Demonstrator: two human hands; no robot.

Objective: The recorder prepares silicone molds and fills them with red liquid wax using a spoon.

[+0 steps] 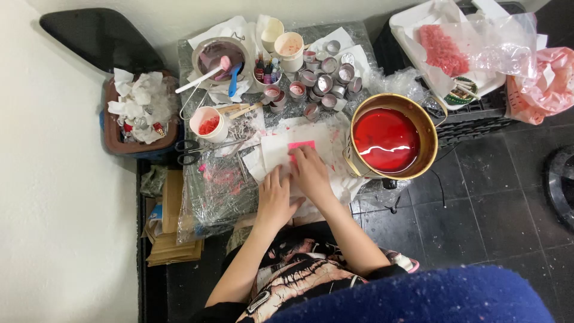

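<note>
My left hand (276,197) lies flat, fingers spread, on white paper (276,152) spread over a small plastic-covered table (206,203). My right hand (311,173) rests just to the right of it, fingertips touching a small bright pink piece (301,145) on the paper. Whether the right fingers pinch the piece or only press on it cannot be seen. A gold-rimmed pot of red liquid (387,139) stands close to the right of my right hand.
Several small metal tins (326,81) sit behind the paper, with dye bottles (266,70), a bowl with a spatula (218,57), a cup of red bits (209,124) and scissors (190,151). A bin of tissues (140,107) is left; a tray of pink flakes (442,48) right.
</note>
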